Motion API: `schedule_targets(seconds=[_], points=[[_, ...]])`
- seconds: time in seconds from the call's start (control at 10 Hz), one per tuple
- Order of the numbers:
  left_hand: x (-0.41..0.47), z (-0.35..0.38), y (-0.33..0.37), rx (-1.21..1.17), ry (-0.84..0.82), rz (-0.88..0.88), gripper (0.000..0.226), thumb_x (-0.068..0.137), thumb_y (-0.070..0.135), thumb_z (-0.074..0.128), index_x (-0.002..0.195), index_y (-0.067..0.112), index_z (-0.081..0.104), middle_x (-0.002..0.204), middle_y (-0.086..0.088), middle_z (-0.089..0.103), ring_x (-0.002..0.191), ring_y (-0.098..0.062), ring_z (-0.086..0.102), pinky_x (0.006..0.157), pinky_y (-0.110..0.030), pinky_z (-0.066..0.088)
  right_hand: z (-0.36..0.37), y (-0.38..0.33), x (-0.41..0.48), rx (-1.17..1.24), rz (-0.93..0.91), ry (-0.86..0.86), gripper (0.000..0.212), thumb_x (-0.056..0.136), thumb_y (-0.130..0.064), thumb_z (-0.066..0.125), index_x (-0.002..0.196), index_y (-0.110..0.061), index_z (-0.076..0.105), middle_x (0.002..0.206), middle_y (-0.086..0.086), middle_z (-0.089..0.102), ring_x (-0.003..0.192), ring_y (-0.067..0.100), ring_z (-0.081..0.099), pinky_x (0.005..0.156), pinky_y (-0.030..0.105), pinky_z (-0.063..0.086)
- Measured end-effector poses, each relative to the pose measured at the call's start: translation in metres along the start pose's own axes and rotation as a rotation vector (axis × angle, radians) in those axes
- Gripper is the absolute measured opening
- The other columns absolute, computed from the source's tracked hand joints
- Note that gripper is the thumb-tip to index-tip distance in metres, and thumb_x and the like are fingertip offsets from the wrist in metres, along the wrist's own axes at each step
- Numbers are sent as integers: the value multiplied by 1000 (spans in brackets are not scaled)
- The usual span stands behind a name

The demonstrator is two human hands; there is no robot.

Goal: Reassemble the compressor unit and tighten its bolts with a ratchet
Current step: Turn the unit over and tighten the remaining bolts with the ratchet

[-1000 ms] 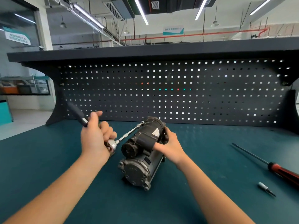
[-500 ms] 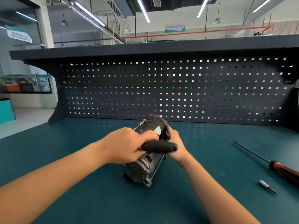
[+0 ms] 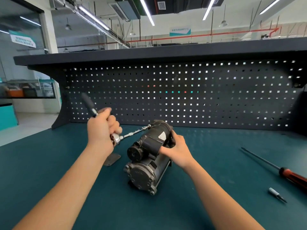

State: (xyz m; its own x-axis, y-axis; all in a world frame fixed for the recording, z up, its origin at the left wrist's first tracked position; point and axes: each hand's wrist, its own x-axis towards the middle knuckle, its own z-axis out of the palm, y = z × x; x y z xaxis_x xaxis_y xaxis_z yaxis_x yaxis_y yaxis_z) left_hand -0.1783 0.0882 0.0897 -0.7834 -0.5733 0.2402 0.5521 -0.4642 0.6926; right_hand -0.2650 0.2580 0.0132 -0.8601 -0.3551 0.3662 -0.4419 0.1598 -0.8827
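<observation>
The dark grey compressor unit [image 3: 147, 156] lies on its side on the green bench mat, its round end cap facing me. My right hand [image 3: 176, 149] grips its upper right side and holds it steady. My left hand [image 3: 103, 130] is curled round the ratchet [image 3: 90, 105] near its head, with the black handle pointing up and to the left. A thin chrome extension bar [image 3: 134, 132] runs from the ratchet head to the far top end of the compressor.
A small flat grey plate [image 3: 112, 159] lies on the mat left of the compressor. A long screwdriver with a red and black handle [image 3: 292, 176] and a short loose bit [image 3: 276, 195] lie at the right. A black pegboard [image 3: 182, 93] closes the back of the bench.
My left hand has swung the ratchet handle back from the right, across the compressor, to up and left. My right hand has stayed on the compressor.
</observation>
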Motion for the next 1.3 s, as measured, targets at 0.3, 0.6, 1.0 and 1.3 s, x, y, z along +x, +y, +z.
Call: schedule_targets(seconds=[0.3, 0.6, 1.0, 1.3], points=[[-29, -7, -3, 1327, -836, 766, 15, 82, 31, 43, 97, 29, 45, 55, 3, 59, 48, -18, 54, 49, -24, 40, -5, 2, 2, -38, -18, -16, 74, 45, -56, 66, 111, -24, 54, 115, 2, 44, 100, 3, 48, 84, 20, 39], [-3, 11, 9, -500, 220, -191, 29, 98, 9, 37, 70, 13, 40, 35, 7, 27, 25, -6, 27, 33, -12, 29, -2, 3, 2, -37, 29, -7, 98, 44, -59, 66, 131, -22, 44, 118, -3, 38, 109, 9, 43, 88, 20, 32], [-32, 4, -2, 1312, -1119, 529, 22, 86, 29, 51, 64, 28, 46, 46, 14, 43, 42, -4, 37, 46, -12, 26, -4, 6, 3, -24, -57, -15, 78, 46, -54, 63, 114, -16, 55, 117, 9, 51, 95, 4, 51, 81, 16, 41], [-9, -13, -13, -174, 79, -33, 32, 98, 29, 43, 69, 15, 43, 35, 10, 26, 28, -4, 23, 33, -13, 26, -1, 8, 1, 28, 0, -9, 66, 56, -49, 66, 118, -43, 43, 114, -13, 38, 104, -4, 43, 81, 13, 33]])
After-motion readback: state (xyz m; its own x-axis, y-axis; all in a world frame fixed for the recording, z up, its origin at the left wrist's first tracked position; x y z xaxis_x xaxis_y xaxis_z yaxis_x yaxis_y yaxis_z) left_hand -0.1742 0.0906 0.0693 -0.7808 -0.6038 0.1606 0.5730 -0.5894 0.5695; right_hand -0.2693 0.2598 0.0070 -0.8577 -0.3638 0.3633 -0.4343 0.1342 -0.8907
